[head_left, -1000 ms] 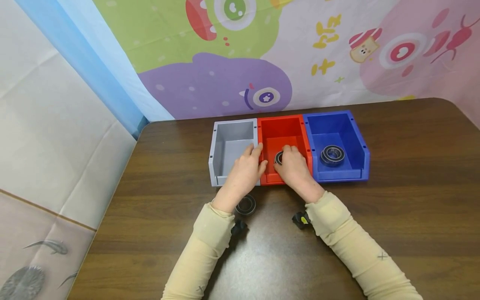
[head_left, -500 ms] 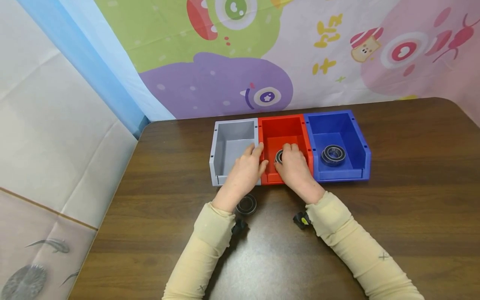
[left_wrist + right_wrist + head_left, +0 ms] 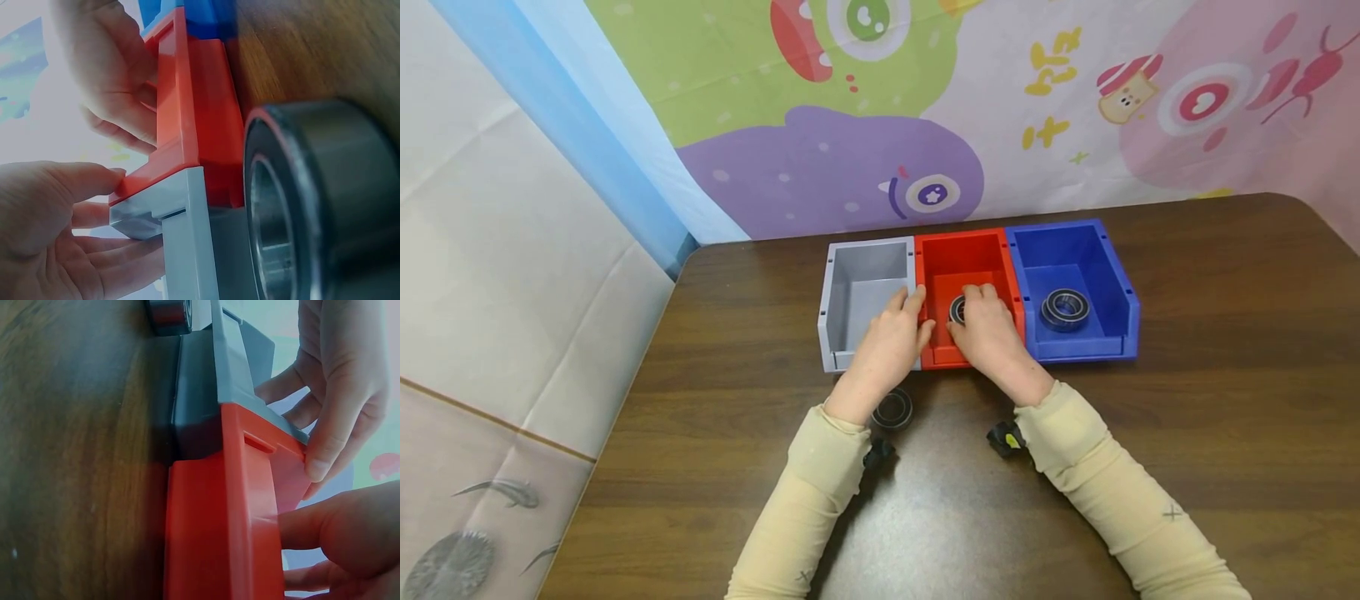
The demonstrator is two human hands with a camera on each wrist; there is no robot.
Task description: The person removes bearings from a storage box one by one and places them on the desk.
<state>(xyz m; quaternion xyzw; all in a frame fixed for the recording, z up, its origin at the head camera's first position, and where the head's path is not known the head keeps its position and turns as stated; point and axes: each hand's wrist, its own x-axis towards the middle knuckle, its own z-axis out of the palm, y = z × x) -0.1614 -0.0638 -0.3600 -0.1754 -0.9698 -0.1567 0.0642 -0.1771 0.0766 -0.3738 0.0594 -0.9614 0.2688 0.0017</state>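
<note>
My right hand [image 3: 994, 337] reaches into the red storage bin [image 3: 964, 257] and grips a ball bearing [image 3: 956, 310], mostly hidden behind the fingers. To its left, my left hand [image 3: 880, 350] straddles the adjoining walls of the red bin and the grey storage bin [image 3: 871, 243]. In the left wrist view its thumb [image 3: 100, 181] lies on the red side and its fingers reach into the grey bin, pinching the walls. Another ball bearing [image 3: 893, 410] lies on the table beside the left wrist; it looms large in the left wrist view.
A blue storage bin [image 3: 1078, 348] adjoins the red one on the right. Inside it sits a ball bearing [image 3: 1065, 307], possibly stacked on another. The brown wooden table [image 3: 715, 400] meets a printed cloth backdrop [image 3: 850, 167] behind the bins. Black wrist cameras hang under both sleeves.
</note>
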